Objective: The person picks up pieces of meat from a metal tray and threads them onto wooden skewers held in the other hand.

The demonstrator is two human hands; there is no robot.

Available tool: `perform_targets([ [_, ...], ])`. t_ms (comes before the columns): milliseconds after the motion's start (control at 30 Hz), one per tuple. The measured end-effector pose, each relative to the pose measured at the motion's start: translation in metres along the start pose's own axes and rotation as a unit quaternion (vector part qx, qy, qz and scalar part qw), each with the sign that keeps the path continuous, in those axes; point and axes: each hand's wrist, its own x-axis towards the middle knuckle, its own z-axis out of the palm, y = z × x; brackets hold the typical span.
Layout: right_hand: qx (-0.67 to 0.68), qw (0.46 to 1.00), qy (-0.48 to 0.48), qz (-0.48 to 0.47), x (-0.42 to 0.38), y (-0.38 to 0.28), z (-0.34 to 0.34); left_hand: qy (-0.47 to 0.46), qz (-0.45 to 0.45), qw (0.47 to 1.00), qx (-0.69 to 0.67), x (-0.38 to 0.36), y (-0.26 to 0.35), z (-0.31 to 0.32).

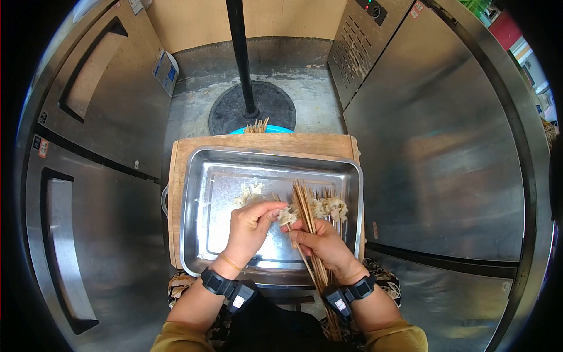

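My right hand (326, 242) is wrapped round a bundle of long thin bamboo skewers (304, 202). Between its thumb and finger it also grips one separate skewer (301, 251), slanting up to the left. A pale, ruffled piece of food (287, 216) is at that skewer's upper end. My left hand (252, 227) pinches at this piece from the left, thumb and forefinger close together. Beyond my right hand, several skewers loaded with the same pale food (332, 208) lie in the tray, partly hidden. A small loose heap of the pale food (249, 192) sits beyond my left hand.
The shallow metal tray (196, 220) rests on a wooden board (264, 142). Behind it are more sticks (256, 126) over a blue rim (281, 129) and a black pole (239, 58) on a round base. Steel cabinets (99, 234) stand on both sides.
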Motion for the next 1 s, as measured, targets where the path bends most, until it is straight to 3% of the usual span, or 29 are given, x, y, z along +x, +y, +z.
perform_targets([
  [100, -0.020, 1.000, 0.022, 0.000, -0.001, -0.003, 0.002, -0.010, 0.058, 0.997, 0.056, 0.003, -0.005, -0.007],
  [200, -0.032, 0.999, 0.038, 0.000, 0.003, 0.002, 0.002, 0.078, -0.011, 0.995, 0.065, 0.010, -0.003, -0.030],
  [233, -0.035, 0.998, 0.043, -0.002, 0.004, 0.004, 0.001, 0.088, -0.005, 0.984, 0.156, 0.012, -0.006, -0.045],
  [300, -0.028, 0.999, 0.043, -0.009, 0.005, 0.008, 0.001, 0.029, -0.007, 0.960, 0.280, 0.007, -0.023, -0.068],
  [400, -0.035, 0.999, 0.039, -0.013, 0.006, 0.009, 0.000, -0.035, -0.023, 0.957, 0.288, -0.001, -0.027, -0.067],
  [533, -0.051, 0.998, 0.041, -0.007, 0.008, 0.010, 0.003, -0.021, 0.023, 0.934, 0.355, -0.004, -0.031, -0.054],
  [633, -0.046, 0.998, 0.040, -0.009, 0.010, 0.009, 0.005, -0.036, 0.003, 0.933, 0.359, -0.002, -0.033, -0.049],
  [733, -0.045, 0.998, 0.036, -0.018, 0.009, 0.009, 0.004, -0.032, 0.003, 0.944, 0.328, -0.001, -0.031, -0.055],
  [833, -0.049, 0.998, 0.034, -0.026, 0.009, 0.011, 0.003, -0.004, -0.086, 0.993, 0.083, 0.003, -0.041, -0.058],
  [1000, -0.060, 0.998, 0.027, -0.019, 0.009, 0.010, 0.003, -0.022, -0.169, 0.967, -0.189, 0.012, -0.034, -0.060],
])
